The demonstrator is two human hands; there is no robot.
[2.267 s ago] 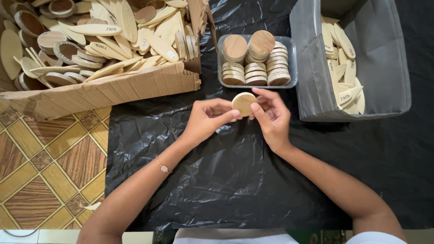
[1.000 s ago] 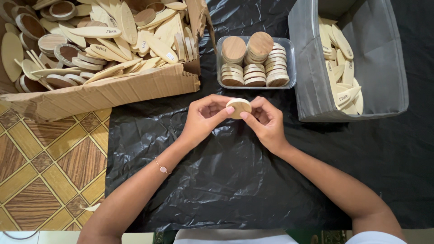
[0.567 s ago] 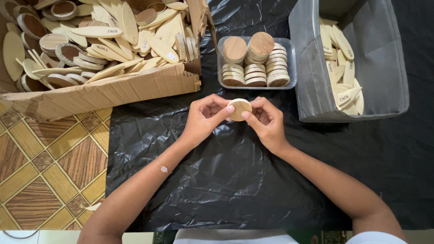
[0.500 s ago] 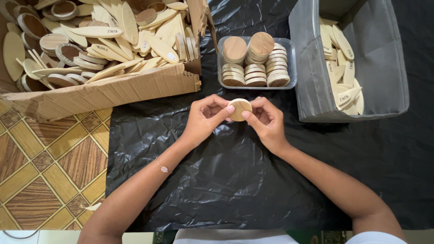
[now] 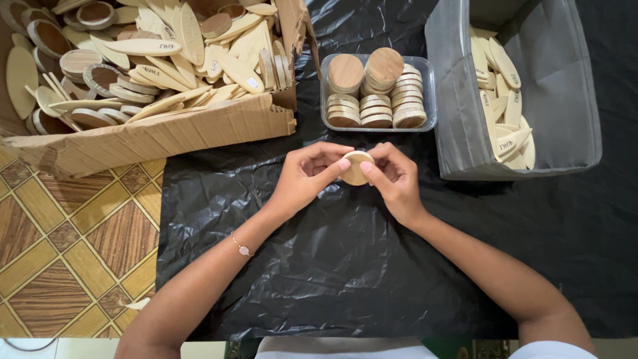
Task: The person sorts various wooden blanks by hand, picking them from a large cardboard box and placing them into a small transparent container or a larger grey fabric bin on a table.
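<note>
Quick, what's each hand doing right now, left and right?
Left hand: closed on the round wooden disc, fingertips on its left edge.
Right hand: closed on the same disc, gripping its right edge.

A small round pale wooden disc (image 5: 355, 167) is pinched between the left hand (image 5: 307, 178) and right hand (image 5: 396, 181) above crinkled black plastic sheeting (image 5: 319, 266). Just beyond, a clear plastic tray (image 5: 430, 86) of stacked wooden discs is seen.

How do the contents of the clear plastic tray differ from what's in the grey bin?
The clear plastic tray holds round wooden discs, stacked in neat rows; the grey bin holds flat, leaf-shaped wooden pieces, piled loosely. The tray is shallow, the bin deep. Both hold pale wood and sit on the black plastic sheet.
</note>
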